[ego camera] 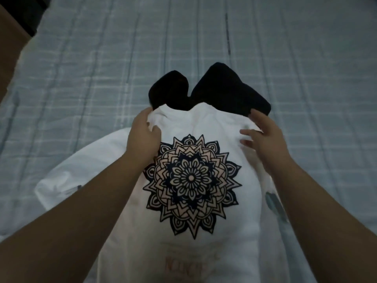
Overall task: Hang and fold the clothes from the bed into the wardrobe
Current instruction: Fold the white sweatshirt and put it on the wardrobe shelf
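A bed [285, 58] fills nearly the whole view, covered with a pale blue-grey quilt [91, 58] marked by a faint check pattern and long stitched seams running away from the camera. At the top left corner a brown surface [10, 25] and a dark gap [24, 9] border the bed's edge. The light is dim and cool.

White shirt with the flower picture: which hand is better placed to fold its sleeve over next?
Probably the left hand. It pinches the white shirt at its far corner, and the spread sleeve lies on its side.
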Tool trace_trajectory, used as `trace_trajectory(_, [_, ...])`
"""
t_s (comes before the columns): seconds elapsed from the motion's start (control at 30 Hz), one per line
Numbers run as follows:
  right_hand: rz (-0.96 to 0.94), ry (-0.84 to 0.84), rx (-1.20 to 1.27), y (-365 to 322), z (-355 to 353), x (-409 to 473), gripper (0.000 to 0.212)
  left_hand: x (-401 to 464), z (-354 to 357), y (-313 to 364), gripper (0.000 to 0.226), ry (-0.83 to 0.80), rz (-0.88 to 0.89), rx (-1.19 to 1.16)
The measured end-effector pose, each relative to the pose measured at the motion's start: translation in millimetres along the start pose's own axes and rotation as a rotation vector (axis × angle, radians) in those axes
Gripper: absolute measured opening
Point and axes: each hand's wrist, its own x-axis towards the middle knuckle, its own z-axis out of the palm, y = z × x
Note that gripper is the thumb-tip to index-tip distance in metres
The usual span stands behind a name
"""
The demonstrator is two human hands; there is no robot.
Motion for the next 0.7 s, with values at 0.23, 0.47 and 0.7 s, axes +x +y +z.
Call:
trace_trajectory(0.23, [0.142, 0.333, 0.027, 50.6, -88.0, -107.6, 0.041, -104.6, 2.6, 55.5, 0.049, -0.178, 0.123, 0.032])
trace_trajectory(0.47, [0.331, 0.379, -0.121, 94.9, -162.4, -196.6, 0.037, -199.1, 48.8, 100.7, 0.048, -0.409, 0.198, 0.022])
trace_trajectory(0.7, [0.184, 0.214, -0.670, 157.8, -186.4, -158.4, 0.063, -242.0, 146.1, 80.1, 0.053, -0.491, 0.088, 0.020])
